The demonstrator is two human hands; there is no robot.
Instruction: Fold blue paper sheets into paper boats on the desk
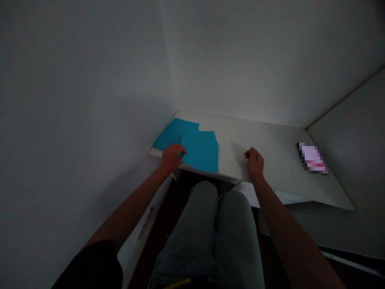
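Two pieces of blue cloth (200, 150) lie on the left part of a white bench (270, 148), in the corner where two walls meet. The front piece seems to lie partly over the back piece (173, 134), and its lower edge comes very near to the front edge of the bench. The left hand (172, 157) is at this front edge and touches the left side of the front piece. Its fingers (180, 149) are a little bent, but I cannot tell if they pinch the cloth, because the hand covers the place of contact. The right hand (254, 162) is also at the front edge of the bench, well apart from the cloth. Its fingers are loosely curled and they hold nothing. Near the right end of the bench lies a flat object (313, 158) with pink and white colours, but it is too blurred to tell what it is. Below the bench are the knees in grey trousers (204, 224), and a black sleeve (90, 267) shows on the left upper arm.
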